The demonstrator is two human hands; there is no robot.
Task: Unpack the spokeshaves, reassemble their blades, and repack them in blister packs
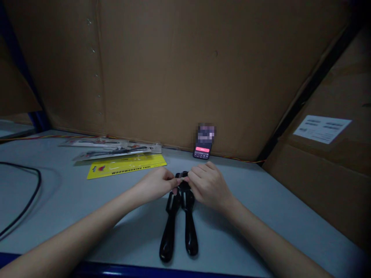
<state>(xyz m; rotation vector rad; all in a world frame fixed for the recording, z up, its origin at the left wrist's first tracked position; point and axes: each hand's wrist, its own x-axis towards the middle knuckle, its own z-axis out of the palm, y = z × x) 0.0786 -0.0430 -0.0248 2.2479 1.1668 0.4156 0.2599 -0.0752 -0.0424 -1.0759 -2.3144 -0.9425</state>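
Observation:
A black tool with two long handles [190, 235] lies on the table in front of me, its handles pointing towards me and their slotted upper parts close together. At its dark far end, my left hand [158, 183] is closed, thumb and fingertips pinched together. My right hand [208, 187] faces it, fingers curled in, at the right side of the same end. A small pale bit [183, 178] shows between the fingertips of both hands; it is too small to name. The fingers hide much of the tool's far end.
A yellow card printed "WOODWORKING TOOL" [127, 166] and several clear packs [118, 151] lie at the back left. A phone [203, 143] leans on the cardboard wall [174, 77]. A black cable [39, 181] curves at left; a labelled box [321, 162] stands at right.

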